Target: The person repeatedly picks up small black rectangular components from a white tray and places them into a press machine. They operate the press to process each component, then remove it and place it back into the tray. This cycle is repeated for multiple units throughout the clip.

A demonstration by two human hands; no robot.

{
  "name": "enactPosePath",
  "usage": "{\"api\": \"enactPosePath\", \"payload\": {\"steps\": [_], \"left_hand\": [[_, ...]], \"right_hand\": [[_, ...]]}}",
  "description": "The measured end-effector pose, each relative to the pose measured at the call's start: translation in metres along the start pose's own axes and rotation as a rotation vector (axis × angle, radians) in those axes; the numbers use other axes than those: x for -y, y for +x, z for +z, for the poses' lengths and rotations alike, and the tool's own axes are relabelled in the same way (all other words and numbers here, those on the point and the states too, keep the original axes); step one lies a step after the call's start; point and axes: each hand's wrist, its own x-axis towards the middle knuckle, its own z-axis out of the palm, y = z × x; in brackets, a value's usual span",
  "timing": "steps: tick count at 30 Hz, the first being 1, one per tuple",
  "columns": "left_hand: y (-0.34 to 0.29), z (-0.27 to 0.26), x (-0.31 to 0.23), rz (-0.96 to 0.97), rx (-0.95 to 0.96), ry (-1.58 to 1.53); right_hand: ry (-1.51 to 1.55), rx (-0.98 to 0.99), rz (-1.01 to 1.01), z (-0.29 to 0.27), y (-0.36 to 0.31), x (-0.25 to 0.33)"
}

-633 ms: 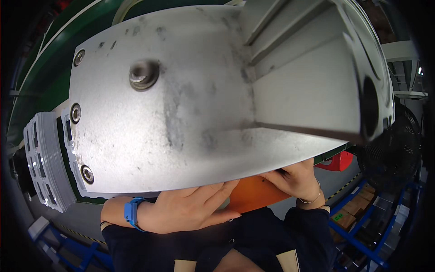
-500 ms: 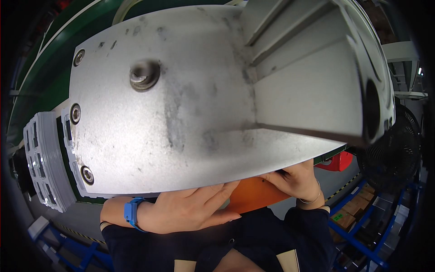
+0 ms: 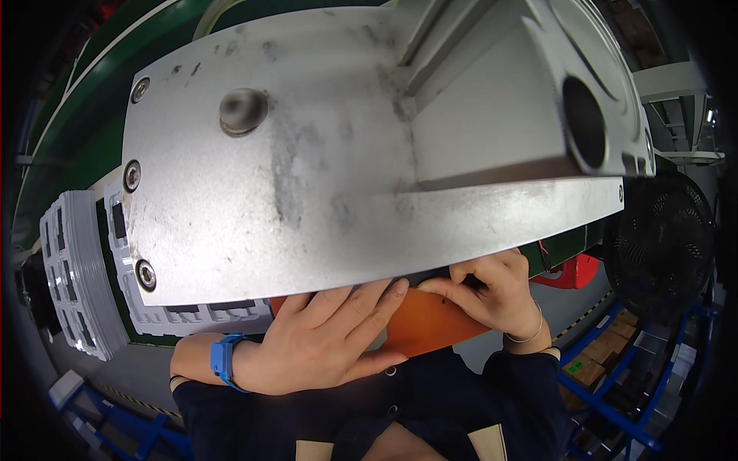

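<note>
My left hand [image 3: 327, 342] lies with fingers stretched out over an orange sheet-like piece [image 3: 427, 323], whose far edge passes under a large silvery metal plate [image 3: 338, 223]. Its wrist wears a blue band. My right hand [image 3: 492, 292] is at the far right edge of the orange piece, thumb and bent fingers closed in a pinch beside a dark strip [image 3: 429, 275]. What the pinch holds is too small to make out. The metal plate overhangs the work and hides whatever lies farther back.
White moulded trays [image 3: 77, 269] stand stacked at the left, with another tray [image 3: 207, 316] partly under the plate. At the right are a black fan [image 3: 659, 246], a red container [image 3: 573, 273] and a blue rack [image 3: 615, 392] holding boxes. The metal plate carries bolts and a ribbed upright housing [image 3: 492, 115].
The metal plate sits higher in view, uncovering more of both hands, the orange piece and the tray. My right fingers have drawn into a pinch; my left fingers show more fully.
</note>
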Motion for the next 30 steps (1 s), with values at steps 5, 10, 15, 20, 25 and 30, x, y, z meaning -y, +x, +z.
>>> {"api": "enactPosePath", "payload": {"steps": [5, 10, 15, 20, 25, 30], "left_hand": [[-0.0004, 0.0000, -0.0010, -0.010, 0.003, -0.001], [-0.0006, 0.0007, -0.0012, -0.012, -0.002, -0.004], [0.0001, 0.0008, -0.0005, -0.012, -0.015, -0.024], [-0.0002, 0.0014, 0.0001, -0.002, -0.018, -0.020], [-0.0002, 0.0018, -0.0004, -0.008, -0.021, -0.024], [0.0015, -0.0010, 0.0013, 0.011, -0.044, -0.066]], "right_hand": [[0.001, -0.011, 0.001, 0.0021, -0.0009, -0.0011], [0.002, -0.001, -0.001, 0.0015, 0.0004, -0.0015], [0.010, -0.017, -0.006, 0.0026, -0.0003, -0.0026], [0.039, -0.008, 0.003, 0.0034, -0.0016, -0.0047], [0.021, -0.007, -0.002, 0.0028, -0.0012, -0.0046], [0.015, 0.000, -0.006, 0.0001, 0.0015, -0.0028]]}}
